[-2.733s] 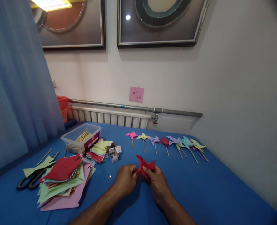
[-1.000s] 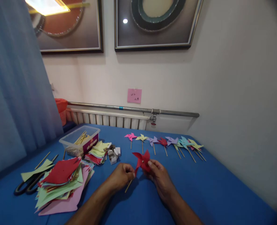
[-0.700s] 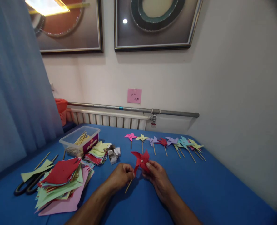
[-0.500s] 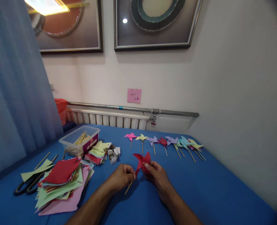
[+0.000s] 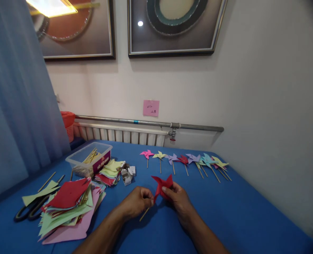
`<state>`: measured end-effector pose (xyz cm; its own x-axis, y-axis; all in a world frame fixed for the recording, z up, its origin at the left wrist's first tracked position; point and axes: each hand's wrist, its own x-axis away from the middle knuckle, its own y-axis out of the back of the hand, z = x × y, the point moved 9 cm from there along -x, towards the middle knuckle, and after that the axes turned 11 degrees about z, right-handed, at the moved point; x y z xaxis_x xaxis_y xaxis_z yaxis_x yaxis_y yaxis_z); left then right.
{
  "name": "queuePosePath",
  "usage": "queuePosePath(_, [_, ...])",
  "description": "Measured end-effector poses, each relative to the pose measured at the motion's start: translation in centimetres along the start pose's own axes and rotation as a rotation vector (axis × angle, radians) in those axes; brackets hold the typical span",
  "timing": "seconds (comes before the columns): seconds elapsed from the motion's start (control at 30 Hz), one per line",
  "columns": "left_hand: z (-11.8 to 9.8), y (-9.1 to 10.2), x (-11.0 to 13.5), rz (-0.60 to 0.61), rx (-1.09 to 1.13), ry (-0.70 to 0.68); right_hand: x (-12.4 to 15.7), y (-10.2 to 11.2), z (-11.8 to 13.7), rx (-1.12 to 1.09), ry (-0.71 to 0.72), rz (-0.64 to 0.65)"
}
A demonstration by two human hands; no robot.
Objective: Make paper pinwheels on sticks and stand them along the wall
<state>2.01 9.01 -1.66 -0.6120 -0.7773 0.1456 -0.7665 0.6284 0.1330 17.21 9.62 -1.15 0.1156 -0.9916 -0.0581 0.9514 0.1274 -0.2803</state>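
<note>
A red paper pinwheel [image 5: 162, 184] is held low over the blue table [image 5: 225, 211], between my two hands. My right hand [image 5: 179, 201] pinches its folded centre with thumb and fingers. My left hand [image 5: 136, 204] is closed in a pinch on the thin wooden stick [image 5: 143, 215], which slants down and left from behind the pinwheel. Both forearms come in from the bottom edge.
A row of several finished pinwheels [image 5: 188, 160] lies at the back. To the left are a stack of cut coloured paper [image 5: 68, 206], black scissors [image 5: 29, 209], a clear box of sticks [image 5: 90, 160], a smaller paper pile [image 5: 111, 171] and small white boxes [image 5: 128, 173].
The red paper went from a loosely folded shape to a pinwheel with a stick behind it. In the last second my hands turned it slightly and lowered it a little.
</note>
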Motion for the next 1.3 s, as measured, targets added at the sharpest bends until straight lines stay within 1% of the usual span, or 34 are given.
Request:
queuePosePath(0.17, [-0.3,-0.2,0.1,0.032,-0.012,-0.016,0.3,-0.5,0.1,-0.063,-0.004,0.006])
queuePosePath(0.37, [0.5,-0.2,-0.2,0.042,-0.011,-0.009,0.2,-0.3,-0.3,-0.053,-0.010,-0.019])
queuePosePath(0.53, [0.3,0.1,-0.2,-0.017,-0.083,-0.032,-0.3,1.0,-1.4,0.007,-0.038,-0.089])
queuePosePath(0.63, [-0.1,0.0,-0.2,-0.029,-0.132,-0.054,-0.8,1.7,-2.2,0.024,-0.055,-0.117])
queuePosePath(0.87, [-0.1,0.0,-0.1,-0.074,-0.175,-0.016,-1.3,2.6,-3.1,0.053,-0.043,-0.141])
queuePosePath(1.1, [-1.4,0.1,0.4,-0.132,-0.299,-0.066,-1.2,2.7,-3.2,0.014,-0.026,-0.167])
queuePosePath(1.3, [-1.4,0.2,0.4,-0.145,-0.314,-0.057,-0.8,2.0,-2.7,-0.027,-0.039,-0.173])
